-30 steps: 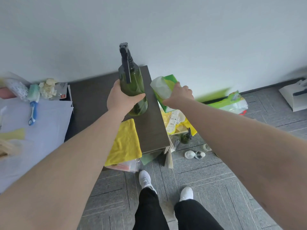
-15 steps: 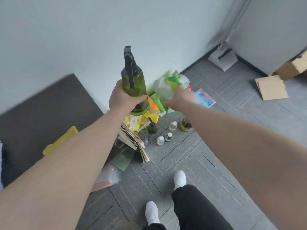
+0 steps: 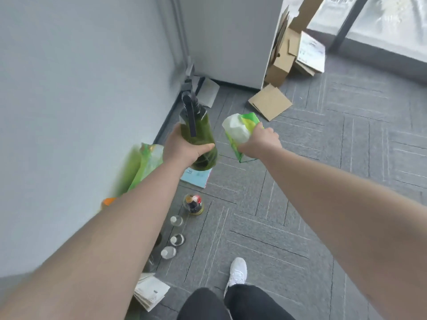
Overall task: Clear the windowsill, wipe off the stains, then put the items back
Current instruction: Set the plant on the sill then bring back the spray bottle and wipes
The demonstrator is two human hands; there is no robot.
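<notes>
Spray bottle [image 3: 198, 135], dark green with a black trigger head, was held upright above the grey floor [image 3: 323, 181] near the wall, the left hand [image 3: 182, 147] wrapped around its body; beside it the right hand [image 3: 260, 140] gripped a smaller green-and-white wipes pack [image 3: 239, 129]

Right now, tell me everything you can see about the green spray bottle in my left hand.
The green spray bottle is translucent dark green, plastic by its look, with a black trigger sprayer on top. The left hand wraps its lower body and holds it roughly upright, tilted slightly, in the air above the grey floor near the wall. Only that hand touches it. Whether it holds liquid cannot be told.
</notes>
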